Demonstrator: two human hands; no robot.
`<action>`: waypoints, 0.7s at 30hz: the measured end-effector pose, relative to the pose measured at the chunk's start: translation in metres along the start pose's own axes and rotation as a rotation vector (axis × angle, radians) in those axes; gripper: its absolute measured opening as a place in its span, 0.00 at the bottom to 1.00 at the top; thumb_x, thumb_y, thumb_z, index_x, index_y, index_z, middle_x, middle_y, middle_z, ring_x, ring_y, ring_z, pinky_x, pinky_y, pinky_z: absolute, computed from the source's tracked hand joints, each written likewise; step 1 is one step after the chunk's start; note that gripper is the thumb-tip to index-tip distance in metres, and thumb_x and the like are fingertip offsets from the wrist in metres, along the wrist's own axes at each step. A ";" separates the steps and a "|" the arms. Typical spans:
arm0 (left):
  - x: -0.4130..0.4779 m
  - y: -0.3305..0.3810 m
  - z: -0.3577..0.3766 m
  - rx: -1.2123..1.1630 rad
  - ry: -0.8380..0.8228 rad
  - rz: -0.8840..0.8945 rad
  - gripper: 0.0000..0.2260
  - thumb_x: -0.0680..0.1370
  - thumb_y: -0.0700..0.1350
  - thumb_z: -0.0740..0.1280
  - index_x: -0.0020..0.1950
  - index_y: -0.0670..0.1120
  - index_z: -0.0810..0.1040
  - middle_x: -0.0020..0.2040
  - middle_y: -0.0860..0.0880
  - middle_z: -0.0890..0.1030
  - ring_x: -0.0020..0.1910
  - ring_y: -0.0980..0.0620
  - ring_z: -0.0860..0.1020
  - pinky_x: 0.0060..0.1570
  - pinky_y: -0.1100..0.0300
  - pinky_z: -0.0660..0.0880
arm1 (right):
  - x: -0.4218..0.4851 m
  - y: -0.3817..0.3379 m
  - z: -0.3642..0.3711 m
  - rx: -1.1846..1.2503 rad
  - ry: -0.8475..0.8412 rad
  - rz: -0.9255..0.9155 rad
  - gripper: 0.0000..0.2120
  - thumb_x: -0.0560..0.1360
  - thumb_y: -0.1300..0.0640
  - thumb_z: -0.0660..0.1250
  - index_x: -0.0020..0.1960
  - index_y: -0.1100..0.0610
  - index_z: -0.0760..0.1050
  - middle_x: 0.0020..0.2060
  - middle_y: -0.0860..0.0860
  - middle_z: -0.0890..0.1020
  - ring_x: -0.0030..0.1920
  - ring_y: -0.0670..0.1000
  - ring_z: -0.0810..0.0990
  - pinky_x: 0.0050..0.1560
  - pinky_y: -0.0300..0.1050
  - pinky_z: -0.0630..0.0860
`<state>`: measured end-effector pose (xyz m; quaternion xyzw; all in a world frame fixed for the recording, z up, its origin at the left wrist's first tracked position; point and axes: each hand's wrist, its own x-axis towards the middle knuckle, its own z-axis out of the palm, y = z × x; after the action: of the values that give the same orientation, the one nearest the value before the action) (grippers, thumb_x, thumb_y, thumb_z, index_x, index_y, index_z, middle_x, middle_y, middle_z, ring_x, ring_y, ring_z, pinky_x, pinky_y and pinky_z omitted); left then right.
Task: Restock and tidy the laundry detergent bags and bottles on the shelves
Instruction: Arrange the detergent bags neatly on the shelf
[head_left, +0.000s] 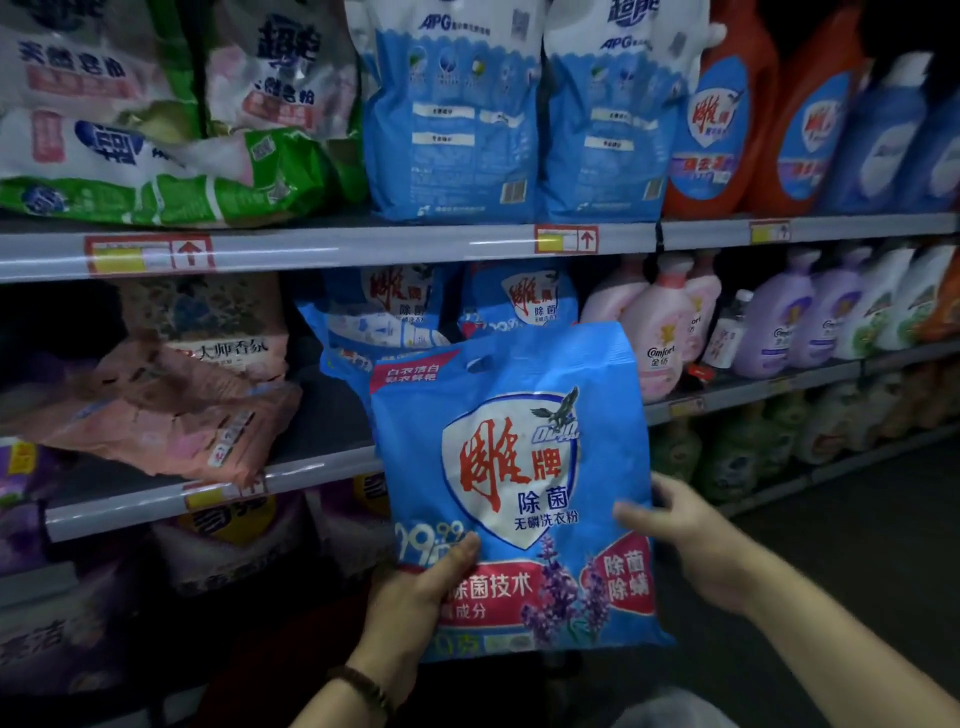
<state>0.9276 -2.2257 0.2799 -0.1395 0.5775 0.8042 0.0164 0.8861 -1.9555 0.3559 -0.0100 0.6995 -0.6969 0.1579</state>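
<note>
Blue detergent bag (511, 483) is held upright w/ front label facing the camera and its cut-out handle at the top. L hand (415, 608) grips the bag's lower-left corner, thumb pressed flat on the front, other fingers hidden behind it. A dark bead bracelet (363, 686) sits on that wrist, below-left of the bag. R hand (696, 540) holds the bag's right edge approx. mid-height, thumb on the front, fingers curled round to the back. Directly behind the bag's top are two same-brand blue bags (384, 312), standing on the middle shelf (130, 506), whose rail runs out from behind the bag's left edge. Can't tell if the held bag touches that shelf. Left of the bag, pink bags (171, 410) lie slumped in a pile. Below-left of it are purple bags (234, 545), dim. Right of the bag's top stand pink bottles (654, 332), then lilac bottles (779, 327) further right. Above the bag are blue-and-white pouches (452, 119). Up-left of it are green-and-white bags (156, 156), and up-right are orange bottles (722, 114).
</note>
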 end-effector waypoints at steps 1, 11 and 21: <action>0.005 0.004 0.003 0.022 -0.008 -0.008 0.21 0.69 0.48 0.82 0.61 0.46 0.84 0.50 0.43 0.89 0.47 0.41 0.89 0.52 0.45 0.85 | 0.001 0.010 -0.001 -0.083 0.011 0.016 0.32 0.66 0.57 0.85 0.66 0.60 0.78 0.55 0.57 0.89 0.54 0.60 0.89 0.57 0.59 0.84; 0.080 0.042 0.056 0.313 -0.022 0.068 0.29 0.72 0.69 0.73 0.67 0.56 0.79 0.59 0.56 0.86 0.55 0.51 0.86 0.63 0.49 0.80 | 0.059 0.026 -0.008 0.052 0.487 -0.038 0.10 0.73 0.63 0.80 0.54 0.63 0.85 0.44 0.59 0.90 0.45 0.61 0.90 0.54 0.66 0.85; 0.187 0.045 0.121 0.375 -0.433 0.123 0.14 0.81 0.43 0.73 0.66 0.53 0.82 0.61 0.51 0.87 0.59 0.50 0.86 0.59 0.55 0.83 | 0.143 0.003 -0.082 -0.423 0.822 -0.119 0.16 0.76 0.45 0.77 0.43 0.58 0.81 0.39 0.57 0.86 0.43 0.62 0.85 0.40 0.54 0.76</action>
<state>0.7144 -2.1535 0.3117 0.0762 0.7066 0.6939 0.1161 0.7320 -1.9095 0.3217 0.1950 0.8290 -0.4930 -0.1782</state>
